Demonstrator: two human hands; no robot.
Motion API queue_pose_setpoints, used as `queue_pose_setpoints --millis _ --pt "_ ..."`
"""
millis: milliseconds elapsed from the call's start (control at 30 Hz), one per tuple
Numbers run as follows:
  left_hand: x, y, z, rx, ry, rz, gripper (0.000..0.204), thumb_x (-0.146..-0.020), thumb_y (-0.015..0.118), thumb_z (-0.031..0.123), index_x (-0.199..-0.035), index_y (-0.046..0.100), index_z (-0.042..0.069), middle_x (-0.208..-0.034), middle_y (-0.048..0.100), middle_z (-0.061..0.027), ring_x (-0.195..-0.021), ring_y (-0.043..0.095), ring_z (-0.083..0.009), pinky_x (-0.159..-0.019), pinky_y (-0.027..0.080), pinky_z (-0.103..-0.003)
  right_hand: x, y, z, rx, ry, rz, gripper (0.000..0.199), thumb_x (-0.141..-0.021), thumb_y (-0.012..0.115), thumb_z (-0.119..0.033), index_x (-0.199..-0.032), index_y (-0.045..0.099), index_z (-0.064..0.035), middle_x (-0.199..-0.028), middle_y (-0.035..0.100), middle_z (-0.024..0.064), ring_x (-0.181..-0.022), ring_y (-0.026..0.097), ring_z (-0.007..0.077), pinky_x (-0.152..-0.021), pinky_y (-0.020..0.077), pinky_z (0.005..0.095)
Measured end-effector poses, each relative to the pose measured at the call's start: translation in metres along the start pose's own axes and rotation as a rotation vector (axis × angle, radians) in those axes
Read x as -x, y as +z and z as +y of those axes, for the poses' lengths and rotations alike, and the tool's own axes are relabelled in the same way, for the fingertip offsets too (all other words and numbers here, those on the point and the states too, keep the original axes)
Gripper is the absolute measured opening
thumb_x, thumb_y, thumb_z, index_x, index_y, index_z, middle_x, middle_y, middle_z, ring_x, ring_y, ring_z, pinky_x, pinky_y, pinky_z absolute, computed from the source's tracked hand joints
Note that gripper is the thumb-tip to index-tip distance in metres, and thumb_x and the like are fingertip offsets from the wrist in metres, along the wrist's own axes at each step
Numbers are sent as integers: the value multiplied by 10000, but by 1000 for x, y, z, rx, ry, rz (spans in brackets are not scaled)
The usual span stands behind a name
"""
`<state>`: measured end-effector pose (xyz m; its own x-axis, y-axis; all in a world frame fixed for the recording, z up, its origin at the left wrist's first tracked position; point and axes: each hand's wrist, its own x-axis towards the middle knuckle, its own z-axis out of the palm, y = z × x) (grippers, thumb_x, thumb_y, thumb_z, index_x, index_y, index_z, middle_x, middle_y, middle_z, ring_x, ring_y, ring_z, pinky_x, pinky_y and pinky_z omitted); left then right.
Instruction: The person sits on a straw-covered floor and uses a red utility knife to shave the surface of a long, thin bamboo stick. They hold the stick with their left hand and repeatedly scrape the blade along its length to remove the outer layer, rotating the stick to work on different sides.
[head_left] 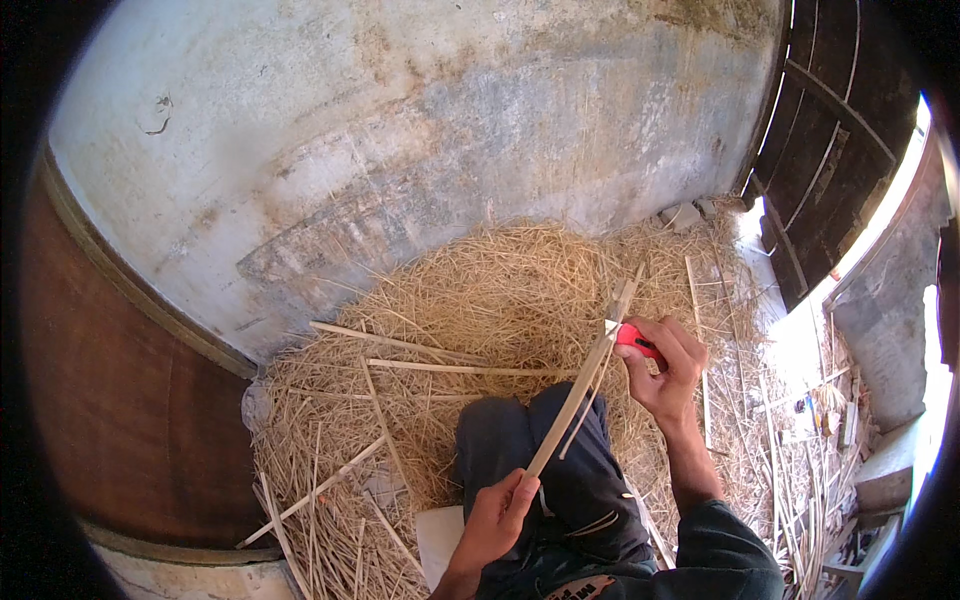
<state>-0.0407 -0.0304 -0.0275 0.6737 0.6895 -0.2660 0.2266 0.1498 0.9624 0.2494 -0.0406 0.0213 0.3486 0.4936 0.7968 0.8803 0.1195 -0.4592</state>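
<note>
My left hand [497, 518] is closed around the lower end of a long, pale wooden strip [567, 418], which slants up and away to the right above my knees. Closed on a red utility knife [640, 342], my right hand [672, 368] is near the strip's upper end. The knife's short blade [611, 328] meets the strip there. A thin sliver [583, 415] hangs down beside the strip, below the blade; where it joins is hard to make out. My legs [540, 455], in dark trousers, are bent beneath the strip.
Straw-like shavings [510, 275] cover the floor in a thick heap. Loose pale strips [430, 367] lie across it on the left, and several more [780, 480] on the right. A stained wall [400, 150] stands ahead, a brown panel [130, 400] at left, a dark wooden door [830, 130] at right.
</note>
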Motion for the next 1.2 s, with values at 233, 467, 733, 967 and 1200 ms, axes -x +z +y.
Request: queue_pose_setpoints --millis 233,467,733,967,1200 --pt "1 -1 9 -44 77 34 376 -1133 542 346 -874 533 74 -669 398 47 -576 338 -51 -518 280 -289 -2 -3 -1 39 -27 37 258 -808 904 -237 -994 811 -85 -728 675 56 -607 662 193 -547 500 315" --pt "-1 -8 6 -30 63 5 378 -1133 555 341 -883 561 57 -655 437 28 -563 392 -73 -502 317 -299 -3 -9 -2 87 -49 27 266 -797 903 -250 -1004 814 -108 -704 652 35 -577 630 182 -522 470 327" --pt "-7 -17 -4 188 -16 -186 370 -1150 503 370 -898 538 102 -696 407 60 -590 348 -54 -530 289 -272 0 -9 4 44 -66 49 217 -849 866 -202 -1025 818 -84 -724 681 31 -570 614 154 -515 461 310" --pt "2 -23 -25 70 -78 -64 359 -1137 541 367 -894 549 103 -703 429 60 -609 372 -49 -557 310 -264 -35 -41 97 46 459 317 401 -1040 678 -410 -1074 790 -26 -751 679 -14 -624 540 83 -587 403 255" --pt "-9 -36 -20 -90 45 258 349 -1094 645 303 -867 612 39 -660 475 36 -612 418 -39 -530 331 -277 -10 -28 65 -490 740 -139 460 -1018 682 -470 -1209 721 -54 -878 677 0 -740 548 82 -695 403 244"
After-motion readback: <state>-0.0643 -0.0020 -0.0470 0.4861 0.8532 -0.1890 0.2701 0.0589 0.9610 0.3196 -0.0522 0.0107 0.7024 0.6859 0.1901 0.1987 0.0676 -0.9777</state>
